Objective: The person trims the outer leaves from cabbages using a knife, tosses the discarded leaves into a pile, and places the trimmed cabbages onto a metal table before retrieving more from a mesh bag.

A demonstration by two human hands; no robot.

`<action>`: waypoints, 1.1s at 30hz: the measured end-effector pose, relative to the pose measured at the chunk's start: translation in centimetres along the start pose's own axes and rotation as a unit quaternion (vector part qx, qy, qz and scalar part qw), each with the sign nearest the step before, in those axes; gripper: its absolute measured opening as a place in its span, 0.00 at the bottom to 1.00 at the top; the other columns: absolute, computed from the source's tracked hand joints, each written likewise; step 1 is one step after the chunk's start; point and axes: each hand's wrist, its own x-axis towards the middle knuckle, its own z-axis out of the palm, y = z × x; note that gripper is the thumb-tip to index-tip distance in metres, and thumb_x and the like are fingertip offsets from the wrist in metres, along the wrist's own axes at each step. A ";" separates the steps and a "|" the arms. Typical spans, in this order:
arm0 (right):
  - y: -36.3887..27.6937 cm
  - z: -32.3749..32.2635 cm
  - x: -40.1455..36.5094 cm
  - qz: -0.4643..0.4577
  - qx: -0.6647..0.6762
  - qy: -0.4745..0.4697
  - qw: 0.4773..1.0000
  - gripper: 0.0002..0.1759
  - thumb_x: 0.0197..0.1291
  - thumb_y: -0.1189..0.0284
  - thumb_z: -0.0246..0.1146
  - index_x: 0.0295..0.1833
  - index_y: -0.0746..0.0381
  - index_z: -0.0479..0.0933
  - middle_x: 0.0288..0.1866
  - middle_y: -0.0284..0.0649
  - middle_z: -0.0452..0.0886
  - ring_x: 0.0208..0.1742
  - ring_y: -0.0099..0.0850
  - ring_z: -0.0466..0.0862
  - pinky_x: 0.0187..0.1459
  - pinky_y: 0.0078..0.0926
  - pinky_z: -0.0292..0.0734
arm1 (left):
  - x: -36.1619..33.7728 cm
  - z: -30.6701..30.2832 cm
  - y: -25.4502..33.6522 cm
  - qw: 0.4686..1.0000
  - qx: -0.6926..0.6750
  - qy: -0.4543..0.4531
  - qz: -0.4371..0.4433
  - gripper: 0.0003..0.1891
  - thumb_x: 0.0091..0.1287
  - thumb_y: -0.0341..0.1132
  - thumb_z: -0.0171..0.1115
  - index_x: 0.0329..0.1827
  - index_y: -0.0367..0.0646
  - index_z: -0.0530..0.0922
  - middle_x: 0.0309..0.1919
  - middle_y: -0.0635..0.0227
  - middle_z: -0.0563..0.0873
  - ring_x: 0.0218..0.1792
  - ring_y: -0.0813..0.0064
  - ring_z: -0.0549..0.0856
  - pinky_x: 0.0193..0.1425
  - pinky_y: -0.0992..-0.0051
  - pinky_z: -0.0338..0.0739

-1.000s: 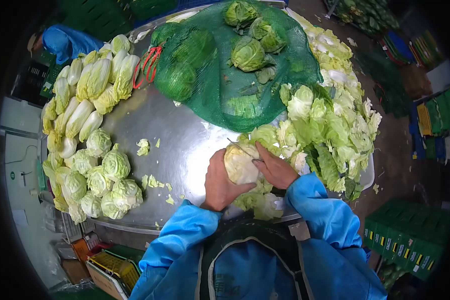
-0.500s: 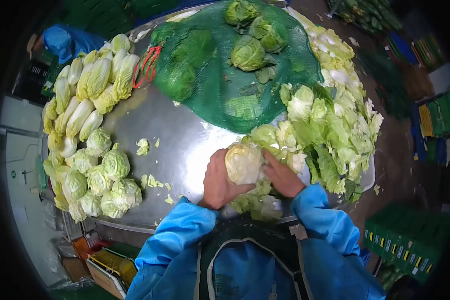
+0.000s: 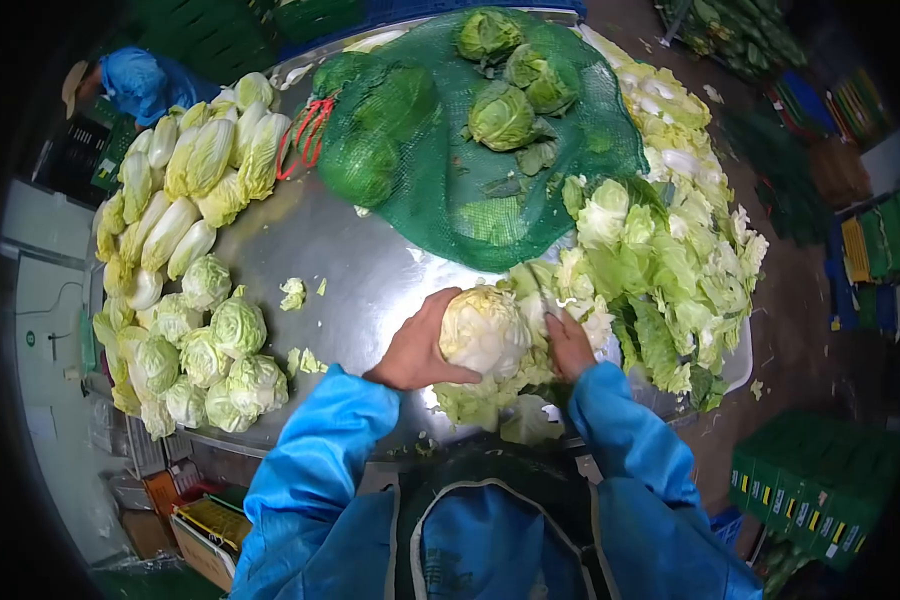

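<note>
A pale, trimmed cabbage head (image 3: 485, 332) is in my left hand (image 3: 418, 348), whose fingers and thumb wrap around its left side. My right hand (image 3: 570, 346) is apart from the head, on its right over the loose leaves. Its fingers look drawn together, but I cannot make out what is in them. Stripped cabbage leaves (image 3: 475, 400) lie under and in front of the head. To the right is a big heap of torn leaves (image 3: 660, 260). Behind, a green mesh sack (image 3: 450, 215) lies with several green cabbages (image 3: 502, 115) on and in it.
Several trimmed round cabbages (image 3: 238, 326) and napa cabbages (image 3: 198, 160) are piled along the left of the metal table (image 3: 340, 260). Leaf scraps (image 3: 292, 293) lie between. Another person in blue (image 3: 140, 85) is at the far left. Green crates (image 3: 795, 485) stand lower right.
My right hand has come away from the cabbage head and moved right, over the leaves. The left hand keeps hold of the head, which shows more of its top. The view has shifted slightly.
</note>
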 end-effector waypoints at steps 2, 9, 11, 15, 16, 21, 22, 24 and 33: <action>-0.9 -1.0 -1.6 -0.106 -0.043 0.046 0.992 0.29 0.69 0.58 0.55 0.67 0.67 0.64 0.48 0.58 0.82 0.52 0.45 0.82 0.50 0.37 0.77 | 0.6 -1.3 0.0 0.996 0.011 -0.083 0.012 0.58 0.34 0.45 0.84 0.70 0.40 0.59 0.62 0.50 0.71 0.66 0.52 0.69 0.67 0.66 0.67; -2.1 0.5 0.4 -0.283 -0.131 -0.036 0.950 0.37 0.63 0.55 0.63 0.69 0.67 0.62 0.39 0.48 0.83 0.30 0.33 0.83 0.34 0.31 0.77 | 1.1 -1.9 1.7 0.964 0.241 -0.054 0.096 0.58 0.38 0.58 0.78 0.71 0.38 0.60 0.62 0.52 0.72 0.67 0.52 0.68 0.72 0.49 0.53; -3.4 0.7 -0.6 -0.099 -0.042 -0.092 0.990 0.35 0.62 0.52 0.64 0.65 0.65 0.69 0.32 0.40 0.79 0.17 0.22 0.71 0.20 0.24 0.68 | -1.3 -0.3 1.8 0.982 0.178 0.064 0.005 0.56 0.39 0.56 0.78 0.68 0.34 0.62 0.62 0.48 0.71 0.67 0.48 0.66 0.75 0.51 0.51; -2.7 1.6 -1.6 -0.172 -0.011 -0.080 0.982 0.30 0.70 0.56 0.53 0.70 0.63 0.64 0.16 0.30 0.66 0.14 0.18 0.66 0.17 0.20 0.61 | -2.0 5.4 2.5 0.965 0.174 0.193 -0.042 0.60 0.35 0.51 0.82 0.69 0.32 0.57 0.65 0.49 0.66 0.70 0.40 0.58 0.73 0.51 0.53; -2.4 0.9 -1.6 -0.171 -0.014 -0.079 0.982 0.30 0.70 0.56 0.53 0.70 0.63 0.64 0.16 0.30 0.66 0.14 0.18 0.66 0.17 0.20 0.61 | -1.7 5.7 2.2 0.965 0.172 0.194 -0.043 0.60 0.35 0.51 0.82 0.69 0.32 0.57 0.65 0.49 0.66 0.70 0.40 0.58 0.73 0.51 0.53; -0.7 1.0 -1.7 -0.378 -0.193 -0.042 0.905 0.35 0.72 0.59 0.48 0.77 0.63 0.47 0.43 0.58 0.81 0.44 0.44 0.83 0.49 0.34 0.75 | -0.6 6.0 1.6 0.977 0.072 0.199 -0.013 0.56 0.36 0.42 0.82 0.68 0.31 0.57 0.63 0.47 0.66 0.70 0.39 0.58 0.76 0.50 0.48; -0.4 1.0 -1.4 -0.373 -0.192 -0.043 0.907 0.35 0.72 0.59 0.48 0.77 0.63 0.47 0.43 0.58 0.81 0.44 0.44 0.83 0.49 0.34 0.75 | -0.4 6.0 1.3 0.978 0.070 0.195 -0.016 0.56 0.36 0.42 0.82 0.68 0.31 0.57 0.63 0.47 0.66 0.70 0.39 0.58 0.76 0.50 0.48; -1.7 1.0 -1.1 -0.297 -0.181 -0.061 0.935 0.35 0.72 0.58 0.47 0.76 0.67 0.48 0.58 0.65 0.74 0.61 0.51 0.76 0.63 0.38 0.66 | -0.1 6.2 0.9 0.980 0.038 0.192 -0.021 0.54 0.39 0.39 0.81 0.69 0.35 0.57 0.63 0.48 0.65 0.70 0.41 0.57 0.76 0.53 0.46; 2.9 2.0 7.2 -0.151 -0.128 -0.029 0.980 0.38 0.68 0.52 0.53 0.72 0.68 0.55 0.51 0.64 0.79 0.55 0.54 0.79 0.56 0.40 0.72 | -0.9 4.4 -0.5 0.993 0.019 0.108 0.045 0.52 0.43 0.44 0.79 0.70 0.33 0.59 0.65 0.45 0.66 0.71 0.41 0.57 0.76 0.53 0.49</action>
